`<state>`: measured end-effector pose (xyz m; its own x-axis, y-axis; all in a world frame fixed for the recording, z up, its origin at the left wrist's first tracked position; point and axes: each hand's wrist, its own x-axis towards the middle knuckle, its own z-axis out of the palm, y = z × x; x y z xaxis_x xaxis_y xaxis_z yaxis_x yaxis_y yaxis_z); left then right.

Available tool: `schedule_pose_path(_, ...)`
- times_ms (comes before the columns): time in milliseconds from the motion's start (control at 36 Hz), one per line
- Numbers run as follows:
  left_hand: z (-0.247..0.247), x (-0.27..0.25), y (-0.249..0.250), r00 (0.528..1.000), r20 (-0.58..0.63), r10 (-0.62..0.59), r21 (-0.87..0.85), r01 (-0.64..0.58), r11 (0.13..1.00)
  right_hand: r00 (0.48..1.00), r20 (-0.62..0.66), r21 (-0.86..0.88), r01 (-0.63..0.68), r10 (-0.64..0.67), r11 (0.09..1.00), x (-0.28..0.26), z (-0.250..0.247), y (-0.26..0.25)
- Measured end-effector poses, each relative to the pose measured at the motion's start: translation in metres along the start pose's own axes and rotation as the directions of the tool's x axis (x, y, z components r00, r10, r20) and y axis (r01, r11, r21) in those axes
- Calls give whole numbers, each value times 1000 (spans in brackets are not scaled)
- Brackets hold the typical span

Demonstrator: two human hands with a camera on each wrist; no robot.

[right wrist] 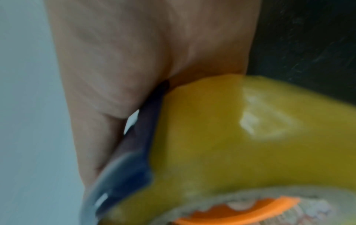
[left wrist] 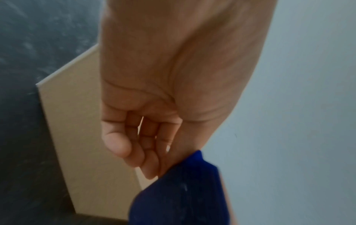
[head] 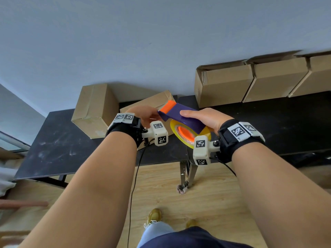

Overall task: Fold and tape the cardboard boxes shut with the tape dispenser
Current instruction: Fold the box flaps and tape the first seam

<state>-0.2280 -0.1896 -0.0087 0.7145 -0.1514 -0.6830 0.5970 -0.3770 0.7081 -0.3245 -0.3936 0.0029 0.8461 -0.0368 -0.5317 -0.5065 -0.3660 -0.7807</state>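
Tape dispenser [head: 184, 117]: purple plastic body, orange plastic nose, held in the air above the front edge of the table, in front of the boxes. Carries a yellow tape roll [head: 180, 136], glossy, round, on an orange hub.

Right hand [head: 206, 119]: wrapped around the purple body from above, thumb lying along its near side, fingers curled over the far side.

Left hand [head: 143, 115]: at the orange nose end of the dispenser; fingers curled inward in the left wrist view, touching the purple edge. Whether they pinch the tape end cannot be told.

Tilted box [head: 152, 102]: plain brown cardboard, lying askew at the table's back edge, directly behind the hands.

Upright box [head: 95, 110]: brown cardboard, tall, closed, left of the tilted one, near the back edge.

Open boxes [head: 250, 81]: three in a row along the back edge at the right, against the wall, flaps up.

Table [head: 53, 149]: matte black top, scuffed with pale marks, metal legs.

Floor [head: 206, 203]: light wood-grain planks.
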Motion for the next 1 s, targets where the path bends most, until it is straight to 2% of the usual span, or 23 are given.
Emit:
schedule_pose_path(56, 2, 6, 2, 1000, -20, 17, 110, -14, 994, 1000, -20, -37, -7, 6, 999, 1, 0, 0)
schedule_pose_path(139, 3, 12, 9, 994, -94, 60, 160, -44, 986, 999, -47, -58, -8, 5, 998, 0, 2, -1)
schedule_pose_path(222, -1, 13, 18, 982, -162, 99, 312, -44, 949, 996, -83, -80, 5, -11, 997, -2, 2, -3)
schedule_pose_path(361, -2, 19, 31, 968, -185, 168, 420, -76, 904, 994, -110, -65, 1, -8, 998, -7, -7, -3)
schedule_pose_path(444, -4, 21, 34, 894, -336, 295, 488, -103, 867, 992, -127, -67, -16, 7, 998, -10, -12, -2)
schedule_pose_path(500, -11, 25, 35, 855, -402, 327, 545, -63, 836, 992, -126, -80, -37, 27, 996, -12, -17, 1)
schedule_pose_path(556, -13, 25, 36, 815, -445, 371, 523, -101, 847, 991, -127, -61, -54, 46, 997, -15, -21, 5)
schedule_pose_path(667, 1, 29, 40, 765, -392, 511, 554, -247, 795, 984, -168, -28, -56, 50, 998, -17, -26, 7)
schedule_pose_path(722, 6, 32, 41, 765, -372, 527, 533, -289, 795, 977, -206, -17, -57, 53, 998, -15, -27, 6)
schedule_pose_path(889, 8, 43, 59, 738, -324, 592, 578, -340, 741, 953, -295, -4, -79, 75, 997, -1, -20, -2)
schedule_pose_path(1000, 7, 56, 73, 754, -288, 590, 621, -322, 715, 942, -323, 6, -95, 91, 995, 10, -13, -8)
